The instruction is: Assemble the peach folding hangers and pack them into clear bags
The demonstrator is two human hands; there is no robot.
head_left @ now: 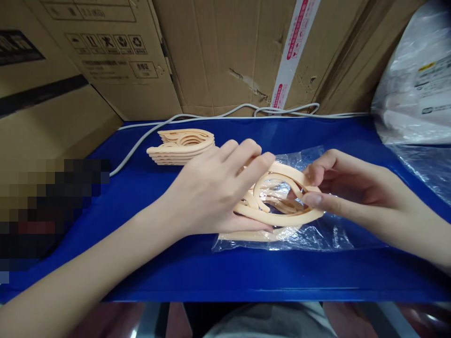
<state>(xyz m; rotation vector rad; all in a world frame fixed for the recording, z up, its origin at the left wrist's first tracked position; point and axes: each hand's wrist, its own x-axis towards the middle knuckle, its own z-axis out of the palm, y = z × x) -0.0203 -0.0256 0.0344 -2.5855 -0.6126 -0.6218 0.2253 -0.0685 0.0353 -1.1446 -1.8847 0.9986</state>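
Note:
A peach-coloured plastic piece, which looks like a folding clothes hanger (283,219), is held level between my two hands. My left hand (216,192) wraps over its left part, thumb along the near edge, hiding that end. With thumb and fingertips my right hand (352,190) pinches the pointed right end. Right below lies a clear plastic bag (317,237), with at least one more hanger of the same colour (243,236) in or under the film. Behind my left hand stands a neat stack of matching hangers (181,157).
Cardboard boxes (225,61) wall off the back and left of the blue table (169,267). A white cable (141,138) runs along the back edge. At the right sits a filled clear plastic bag (412,89) with a printed label. A pixelated patch covers the left side.

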